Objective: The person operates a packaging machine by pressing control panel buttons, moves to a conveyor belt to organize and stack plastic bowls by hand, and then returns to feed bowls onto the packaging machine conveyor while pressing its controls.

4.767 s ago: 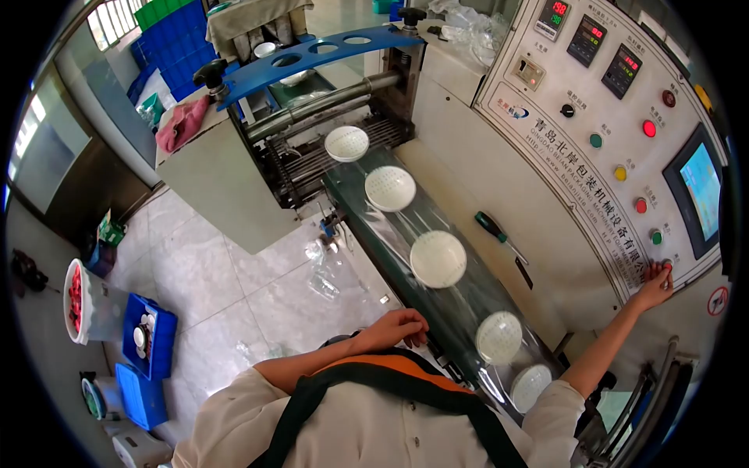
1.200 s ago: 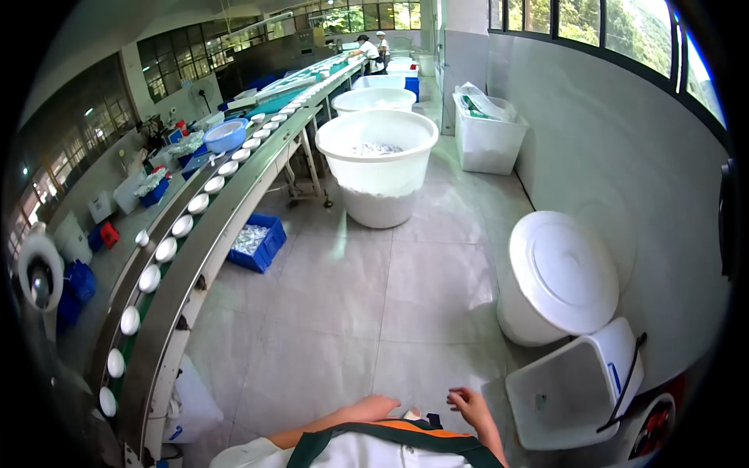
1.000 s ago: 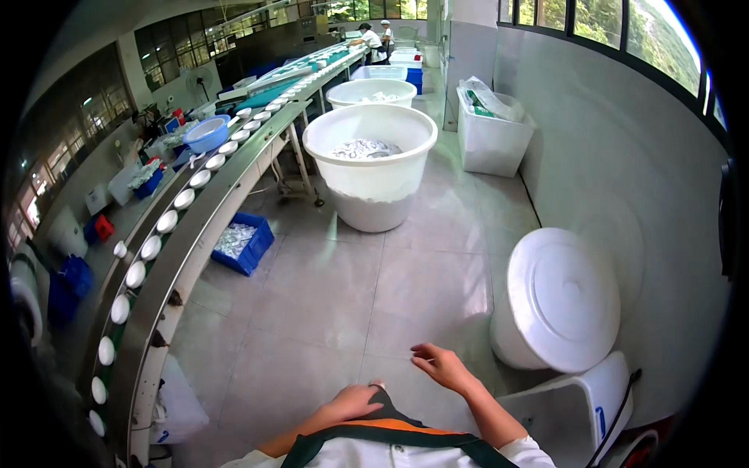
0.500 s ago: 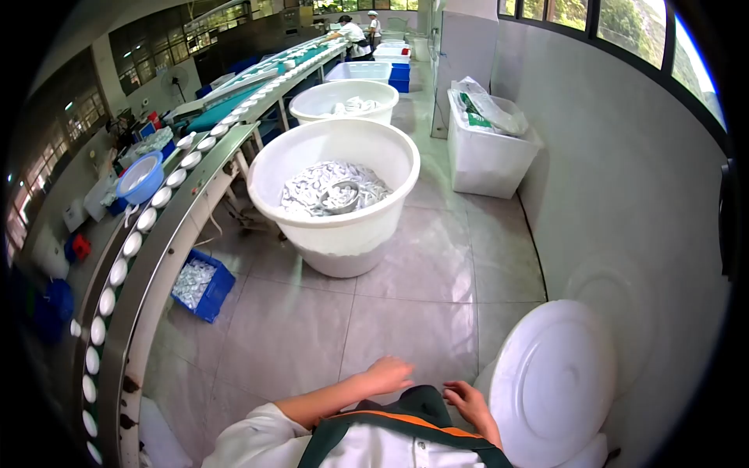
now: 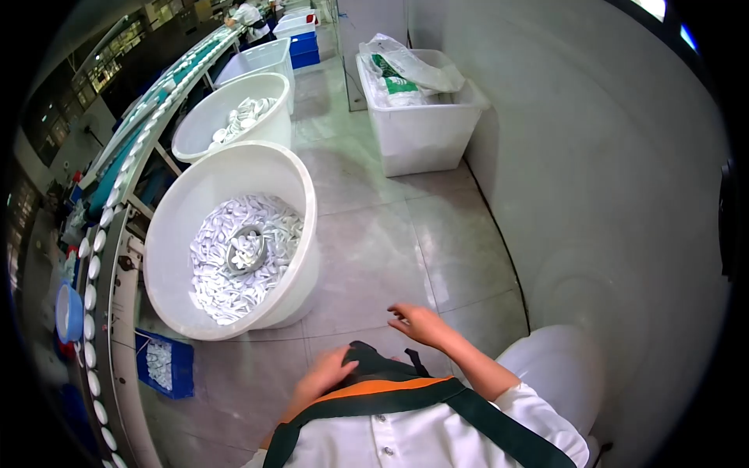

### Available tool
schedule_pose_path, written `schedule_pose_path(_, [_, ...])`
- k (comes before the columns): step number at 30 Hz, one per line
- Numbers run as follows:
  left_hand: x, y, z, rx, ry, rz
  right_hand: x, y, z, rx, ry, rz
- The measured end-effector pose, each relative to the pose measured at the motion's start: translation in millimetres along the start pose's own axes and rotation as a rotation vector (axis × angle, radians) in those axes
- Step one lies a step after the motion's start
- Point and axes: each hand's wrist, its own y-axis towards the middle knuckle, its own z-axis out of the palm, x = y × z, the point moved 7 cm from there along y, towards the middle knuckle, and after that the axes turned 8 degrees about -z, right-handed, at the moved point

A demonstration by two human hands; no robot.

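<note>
My left hand [image 5: 328,370] hangs beside the dark green apron [image 5: 382,366] with its orange band, fingers loosely stretched and holding nothing. Farther forward on the right, my right hand [image 5: 419,324] is held above the tiled floor, its fingers slightly bent and apart, nothing in them. The nearest large thing ahead is a big round white tub [image 5: 168,257], left of both hands and not touched. It holds many small white spoon-like pieces [image 5: 218,273]. A round metal bowl [image 5: 263,256] sits among them with some of the pieces inside.
Along the left runs a conveyor [image 5: 121,312] carrying a row of white dishes. Below it stands a blue crate [image 5: 184,370] of white pieces. A second white tub [image 5: 187,136] is behind the first. A rectangular white bin [image 5: 425,140] stands by the right wall; a person [image 5: 248,19] works far off.
My view has turned right and down, and the tubs now appear nearer and farther left. My right hand has swung forward; my left hand has drawn back toward the apron.
</note>
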Motion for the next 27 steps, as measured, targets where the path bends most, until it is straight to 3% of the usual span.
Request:
schedule_pose_path(2, [11.0, 40.5, -20.1, -0.011, 0.012, -0.052, -0.8, 61.3, -13.9, 0.061, -0.071, -0.12])
schedule_pose_path(4, [14.9, 89.7, -36.0, -0.051, 0.011, -0.133, -21.0, 126.0, -15.2, 0.177, 0.13, -0.203])
schedule_pose_path(6, [27.1, 139.8, -43.6, -0.02, 0.041, -0.177, -77.9, 179.5, -3.5, 0.217, 0.275, -0.153])
schedule_pose_path(8, [21.3, 199.7, -65.3, 0.004, -0.015, -0.082, -174.7, 214.6, 7.5, 0.224, 0.324, 0.135])
schedule_pose_path(10, [7.6, 259.4, -99.9, -0.012, -0.007, -0.035, -272.0, 210.1, -8.4, 0.224, -0.191, 0.292])
schedule_pose_path(11, [4.7, 296.6, -112.5, -0.084, 0.072, 0.017, -316.1, 196.5, -19.1, 0.295, -0.283, 0.382])
schedule_pose_path(12, [-0.6, 326.0, -121.6, -0.142, 0.15, 0.061, -331.0, 179.5, -40.6, 0.324, -0.231, 0.518])
schedule_pose_path(14, [-30.2, 382.5, -158.9, -0.097, 0.226, 0.074, -362.6, 145.1, -79.0, 0.163, 0.053, 0.697])
schedule_pose_path(17, [-74.7, 460.9, -202.2, -0.152, 0.246, 0.285, -373.0, 142.1, -122.6, 0.109, 0.069, 0.849])
schedule_pose_path(18, [-80.9, 485.6, -215.9, -0.157, 0.236, 0.265, -376.0, 151.7, -136.0, 0.096, 0.067, 0.879])
schedule_pose_path(23, [-82.0, 587.6, -259.4, -0.176, 0.137, 0.3, -391.9, 269.7, -189.1, 0.076, 0.022, 0.834])
schedule_pose_path(27, [-19.0, 652.5, -290.2, -0.037, 0.072, 0.048, -390.2, 467.5, -241.1, 0.108, -0.097, 0.55])
